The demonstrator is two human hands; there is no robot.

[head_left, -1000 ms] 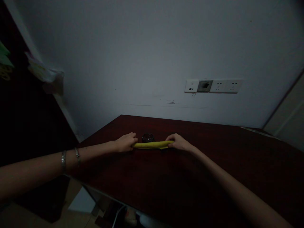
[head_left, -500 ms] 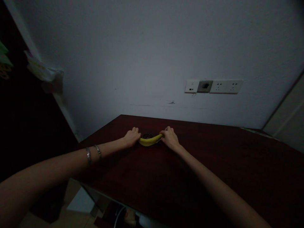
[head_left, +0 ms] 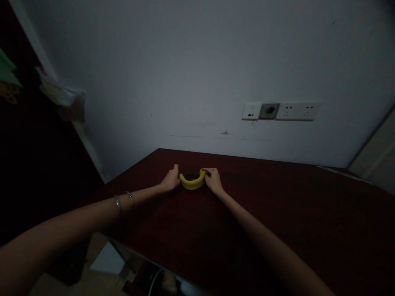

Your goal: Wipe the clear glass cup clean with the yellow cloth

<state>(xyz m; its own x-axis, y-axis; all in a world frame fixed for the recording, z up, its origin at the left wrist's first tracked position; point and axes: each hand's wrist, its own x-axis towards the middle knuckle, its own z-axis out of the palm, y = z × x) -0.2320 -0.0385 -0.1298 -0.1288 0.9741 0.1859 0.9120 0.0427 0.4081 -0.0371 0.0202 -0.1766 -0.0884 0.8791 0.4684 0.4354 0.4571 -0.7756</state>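
Dark red worktop (head_left: 262,197) with curved yellow strip (head_left: 192,185) and dark glass vessel (head_left: 191,176).
Socket panel (head_left: 286,112) above far edge, any lettering too small to read; left hand (head_left: 170,180) nearly closed, gripping strip's left end; right hand (head_left: 214,181) nearly closed, pinching right end; strip between hands, bent around near side of round vessel, contact with glass unclear.
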